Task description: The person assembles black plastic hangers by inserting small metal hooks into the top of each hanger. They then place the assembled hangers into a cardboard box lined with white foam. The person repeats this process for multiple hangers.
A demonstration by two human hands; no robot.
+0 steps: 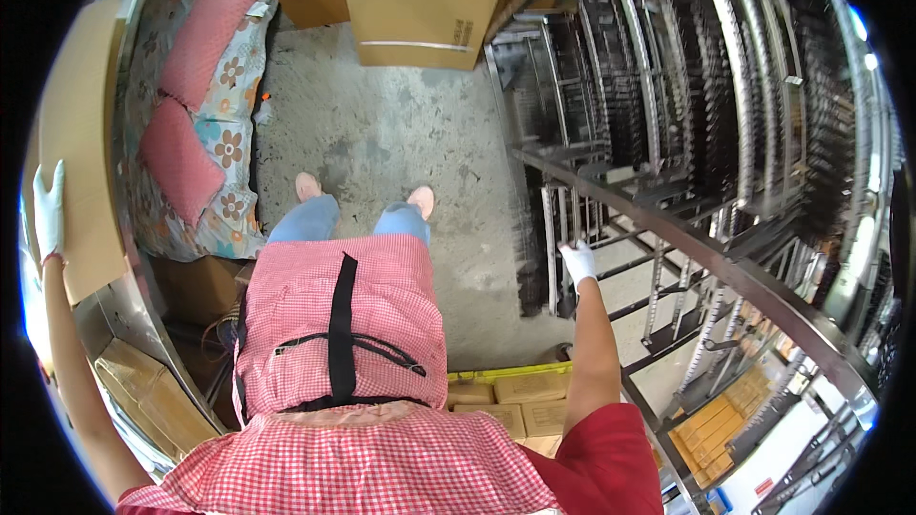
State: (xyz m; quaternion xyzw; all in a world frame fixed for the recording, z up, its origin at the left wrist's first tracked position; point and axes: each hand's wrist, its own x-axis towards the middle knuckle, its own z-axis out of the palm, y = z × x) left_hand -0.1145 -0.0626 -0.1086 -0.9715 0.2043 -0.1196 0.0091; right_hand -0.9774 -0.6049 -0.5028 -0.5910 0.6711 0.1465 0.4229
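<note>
My left hand (48,213), in a white glove, lies with fingers stretched against a large brown cardboard sheet (91,153) at the far left. Out to the right is my right hand (578,263), also white-gloved, its fingers curled in beside the thin upright bars of a dark metal rack (649,205). What those fingers hold, if anything, is too small to make out. Many long dark strips and silvery rods (658,67) fill the rack's far part; some of them are smeared by motion.
Tall cardboard boxes (420,10) stand on the grey concrete floor (382,124) ahead. Along the left runs a flower-patterned cushioned seat (229,148) with pink pillows (205,48). Small cartons (530,386) sit behind a yellow edge by my right side. Another box (153,396) lies under my left arm.
</note>
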